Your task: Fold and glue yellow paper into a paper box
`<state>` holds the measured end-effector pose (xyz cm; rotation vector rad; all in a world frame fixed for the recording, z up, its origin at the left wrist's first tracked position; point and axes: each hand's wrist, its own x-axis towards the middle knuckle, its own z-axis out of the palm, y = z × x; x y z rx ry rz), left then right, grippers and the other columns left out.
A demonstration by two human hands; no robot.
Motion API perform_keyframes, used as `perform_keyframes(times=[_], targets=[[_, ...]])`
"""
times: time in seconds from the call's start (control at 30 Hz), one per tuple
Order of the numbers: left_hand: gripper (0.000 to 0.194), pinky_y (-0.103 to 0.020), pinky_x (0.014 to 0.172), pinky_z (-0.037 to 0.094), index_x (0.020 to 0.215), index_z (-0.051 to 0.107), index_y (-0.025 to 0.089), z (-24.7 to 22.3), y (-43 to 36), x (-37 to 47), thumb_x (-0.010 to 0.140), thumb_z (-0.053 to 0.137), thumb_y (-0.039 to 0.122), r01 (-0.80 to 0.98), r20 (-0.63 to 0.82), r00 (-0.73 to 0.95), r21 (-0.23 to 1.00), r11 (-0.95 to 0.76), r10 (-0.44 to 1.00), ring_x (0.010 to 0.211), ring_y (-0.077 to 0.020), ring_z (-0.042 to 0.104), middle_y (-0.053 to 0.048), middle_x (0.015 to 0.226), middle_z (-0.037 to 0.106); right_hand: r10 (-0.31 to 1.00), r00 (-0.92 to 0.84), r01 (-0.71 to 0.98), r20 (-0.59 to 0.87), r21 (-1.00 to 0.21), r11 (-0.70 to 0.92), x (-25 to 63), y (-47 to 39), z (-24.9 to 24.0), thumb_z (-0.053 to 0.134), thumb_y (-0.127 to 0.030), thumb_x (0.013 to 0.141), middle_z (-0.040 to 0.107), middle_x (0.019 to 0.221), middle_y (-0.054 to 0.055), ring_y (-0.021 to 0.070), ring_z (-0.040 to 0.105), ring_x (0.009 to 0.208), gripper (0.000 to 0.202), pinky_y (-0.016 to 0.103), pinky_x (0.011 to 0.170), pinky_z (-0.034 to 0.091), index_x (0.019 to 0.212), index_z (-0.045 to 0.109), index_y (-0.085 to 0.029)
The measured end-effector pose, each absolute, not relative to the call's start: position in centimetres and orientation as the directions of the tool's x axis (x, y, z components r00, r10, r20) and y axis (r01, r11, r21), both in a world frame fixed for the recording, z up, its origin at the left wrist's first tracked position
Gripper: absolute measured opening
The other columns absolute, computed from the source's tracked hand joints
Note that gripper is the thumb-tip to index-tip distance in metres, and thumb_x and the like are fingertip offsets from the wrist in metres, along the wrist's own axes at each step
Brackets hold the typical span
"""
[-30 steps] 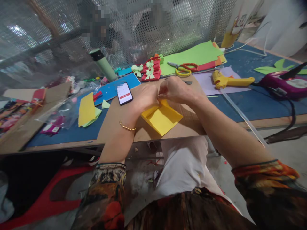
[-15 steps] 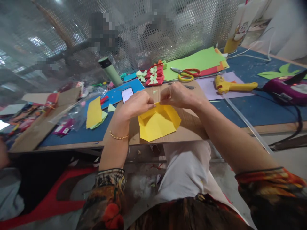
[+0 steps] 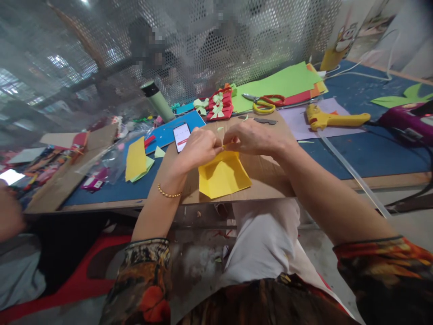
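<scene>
A creased sheet of yellow paper [image 3: 223,176] lies over brown cardboard [image 3: 270,174] at the table's front edge. My left hand [image 3: 203,145] pinches its far edge between thumb and fingers. Right beside it, my right hand [image 3: 248,136] pinches the same edge, and the fingertips of both hands nearly meet. The sheet's near part spreads toward me, with fold lines across it. What the fingertips press on is partly hidden. Just past my left hand lies a phone [image 3: 181,136] with a lit screen.
Behind my hands are scissors [image 3: 264,104], a dark blade [image 3: 262,120], red folded pieces with pale bows [image 3: 219,106] and green paper sheets [image 3: 277,85]. To the right lies a yellow glue gun [image 3: 334,119]; a green bottle [image 3: 157,101] stands at back left. Another person's arm [image 3: 10,212] shows at far left.
The yellow sheet's far side has been drawn together between my fingers, and its sides look narrower. My hands have come closer together.
</scene>
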<state>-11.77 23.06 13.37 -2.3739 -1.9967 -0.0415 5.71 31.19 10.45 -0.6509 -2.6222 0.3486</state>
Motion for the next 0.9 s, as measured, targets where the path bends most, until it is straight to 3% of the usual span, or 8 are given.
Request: perform_keyframes(times=[0.2,0.37,0.43,0.57,0.73,0.9], targets=[[0.041,-0.043,0.086,0.041,0.057,0.059,0.021,13.1,23.5,-12.1,0.097,0.063,0.025,0.974,0.062,0.228,-0.016,-0.227,0.972,0.067,-0.0192,0.056,-0.004,0.059,0.061,0.501,-0.796,0.424,0.341,-0.276,0.862,5.3,30.8,10.4,0.068,-0.016,0.088,0.071,0.069,0.002,0.0131,0.047,0.063,0.019,0.034,0.066,0.026,0.074,0.08,-0.02],[0.021,-0.034,0.072,0.04,0.071,0.077,0.021,14.8,23.5,-13.6,0.089,0.069,0.03,0.952,-0.068,0.245,0.206,-0.227,0.967,0.073,-0.0185,0.064,-0.004,0.073,0.076,0.487,-0.797,0.397,0.358,-0.298,0.868,5.7,30.9,10.6,0.067,-0.011,0.082,0.07,0.069,0.002,0.0127,0.048,0.06,0.019,0.033,0.066,0.028,0.069,0.077,-0.02],[0.017,-0.033,0.072,0.043,0.078,0.081,0.021,15.3,23.5,-14.0,0.085,0.069,0.03,0.948,-0.07,0.237,0.233,-0.215,0.969,0.077,-0.0203,0.069,-0.005,0.08,0.082,0.481,-0.795,0.379,0.369,-0.315,0.87,5.8,30.9,10.6,0.067,-0.009,0.08,0.069,0.066,0.001,0.013,0.05,0.059,0.02,0.033,0.067,0.03,0.067,0.076,-0.02],[0.02,-0.033,0.074,0.046,0.078,0.083,0.02,15.3,23.3,-13.7,0.084,0.065,0.026,0.955,-0.057,0.263,0.16,-0.251,0.963,0.076,-0.02,0.07,-0.007,0.082,0.083,0.469,-0.807,0.361,0.36,-0.328,0.873,5.9,31.0,10.6,0.067,-0.005,0.077,0.07,0.065,0.0,0.0145,0.053,0.061,0.023,0.034,0.069,0.031,0.064,0.076,-0.022],[0.027,-0.041,0.084,0.046,0.068,0.076,0.019,15.1,23.0,-12.7,0.089,0.059,0.019,0.941,-0.024,0.332,-0.066,-0.332,0.943,0.067,-0.0198,0.063,-0.009,0.069,0.076,0.443,-0.819,0.353,0.366,-0.287,0.89,6.0,31.0,10.6,0.063,-0.006,0.078,0.068,0.063,0.0,0.015,0.051,0.061,0.024,0.034,0.07,0.03,0.065,0.075,-0.022],[0.028,-0.052,0.099,0.044,0.068,0.074,0.018,14.4,22.8,-12.4,0.087,0.055,0.011,0.926,0.011,0.347,-0.162,-0.34,0.938,0.078,-0.026,0.069,-0.012,0.077,0.078,0.422,-0.83,0.339,0.365,-0.271,0.901,6.1,31.2,10.6,0.061,-0.005,0.078,0.068,0.066,0.001,0.0133,0.047,0.06,0.023,0.034,0.069,0.03,0.064,0.072,-0.02]])
